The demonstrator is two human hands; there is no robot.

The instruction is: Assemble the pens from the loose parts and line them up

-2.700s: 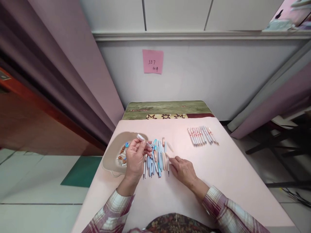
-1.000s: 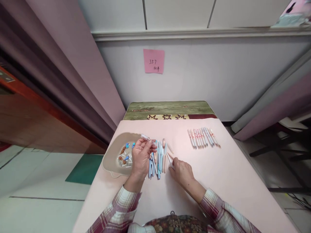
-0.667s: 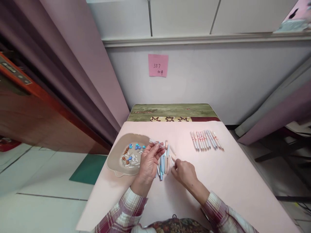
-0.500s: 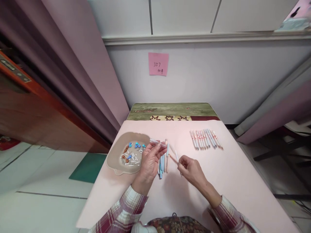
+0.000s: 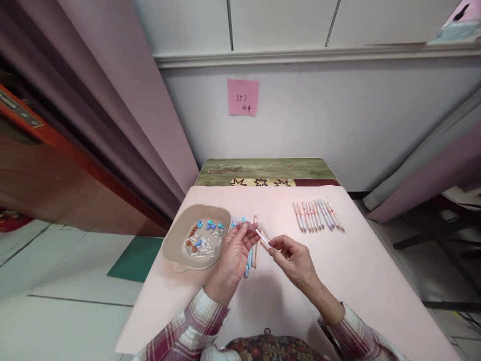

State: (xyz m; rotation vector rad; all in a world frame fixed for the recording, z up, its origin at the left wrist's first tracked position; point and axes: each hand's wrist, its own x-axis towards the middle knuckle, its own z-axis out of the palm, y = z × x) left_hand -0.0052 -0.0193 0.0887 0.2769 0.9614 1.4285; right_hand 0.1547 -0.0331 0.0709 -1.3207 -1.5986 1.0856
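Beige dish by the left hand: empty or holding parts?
Holding parts. The beige dish has small blue, brown and white pieces scattered across its floor, well short of full.

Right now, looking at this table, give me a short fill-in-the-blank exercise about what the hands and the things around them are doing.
1. The small blue and brown parts lie in the beige ____.
2. The right hand pinches a thin white ____.
3. The row of finished pens lies to the person's ____.
4. The note on the wall is ____.

Missing words: dish; refill; right; pink
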